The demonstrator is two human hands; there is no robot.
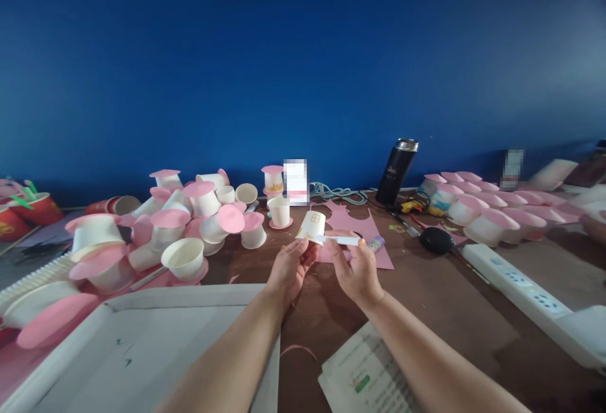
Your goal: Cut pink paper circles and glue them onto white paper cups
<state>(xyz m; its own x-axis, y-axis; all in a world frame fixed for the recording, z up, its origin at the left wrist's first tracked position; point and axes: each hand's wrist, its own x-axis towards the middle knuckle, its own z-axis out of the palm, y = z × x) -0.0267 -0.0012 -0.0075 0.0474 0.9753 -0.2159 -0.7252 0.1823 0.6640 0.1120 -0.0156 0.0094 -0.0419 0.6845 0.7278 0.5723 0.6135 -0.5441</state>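
Observation:
My left hand [292,269] is closed around a white paper cup [312,220], which it holds tilted above the table. A yellow window shape and other yellow marks are drawn on the cup's side. In my right hand [357,274] is a slim white marker pen [344,240] with an orange end, gripped between thumb and fingers. The pen's other end reaches the lower part of the cup; whether it touches is too small to tell. Behind my right hand lies a pink paper sheet [383,252] with rounded cut-outs.
Several white cups with pink discs [170,218] crowd the left, near a white box lid [189,337]. More pink-topped cups [492,222] stand right. Further things are a black thermos [398,172], a power strip [516,293], a black mouse-like object [436,240] and printed papers [364,372].

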